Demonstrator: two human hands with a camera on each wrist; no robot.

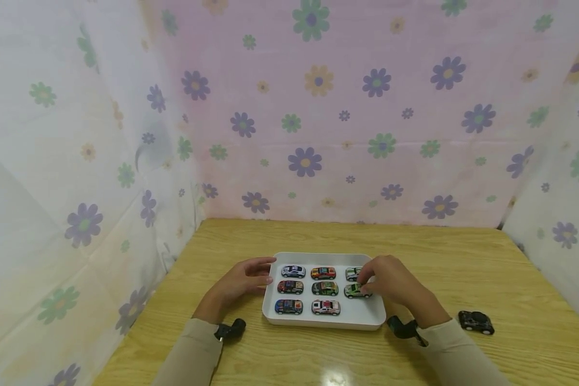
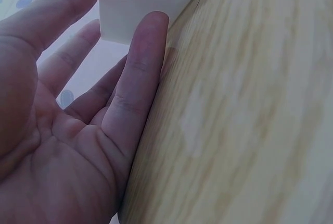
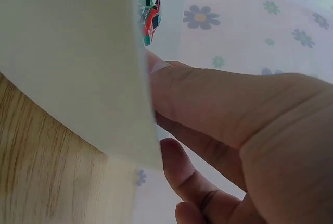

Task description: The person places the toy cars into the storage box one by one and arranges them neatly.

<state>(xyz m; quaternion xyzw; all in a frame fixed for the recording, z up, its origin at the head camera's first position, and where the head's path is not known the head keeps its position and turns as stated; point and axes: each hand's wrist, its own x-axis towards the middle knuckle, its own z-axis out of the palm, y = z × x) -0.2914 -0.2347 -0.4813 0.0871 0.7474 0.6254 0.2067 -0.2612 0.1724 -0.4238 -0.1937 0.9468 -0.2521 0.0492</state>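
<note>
A white tray [image 1: 325, 323] on the table holds several small toy cars in rows, among them a red-orange car [image 1: 323, 273], a blue car [image 1: 288, 306] and a white-red car [image 1: 326, 307]. My left hand [image 1: 243, 280] is at the tray's left side, fingers extended and touching its wall [image 2: 140, 5]. Over the right end, my right hand [image 1: 391, 279] pinches a green toy car [image 1: 355, 291] in the middle row. Behind it a white-green car [image 1: 352, 274] is partly covered by the fingers. In the right wrist view the tray wall [image 3: 78, 67] hides the pinched car.
A black toy car [image 1: 476, 321] stands on the wooden table [image 1: 251, 343], right of my right wrist. Flower-patterned curtains [image 1: 342, 107] enclose the table at the back and both sides. Dark wrist cameras [image 1: 231, 329] are strapped over both sleeves.
</note>
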